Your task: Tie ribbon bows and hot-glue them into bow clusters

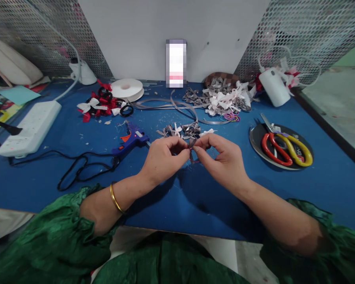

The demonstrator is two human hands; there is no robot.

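Note:
My left hand (168,156) and my right hand (221,157) meet over the middle of the blue table, each with thumb and forefinger pinched. Between the fingertips is a small grey ribbon piece (191,142), and a thin pinkish band shows beside it. The fingers partly hide both. Just beyond my hands lies a small heap of grey and white ribbon bows (182,130). To the left of my left hand, a blue hot glue gun (132,139) rests on its side, its nozzle end close to that hand.
Red-handled and yellow-handled scissors (284,146) lie on a dark round plate (256,148). Farther back are a ribbon spool (127,88), red bows (102,102), a large ribbon pile (227,96), coloured elastic bands (230,116) and a phone (176,63). A power strip (32,126) and black cord occupy the left.

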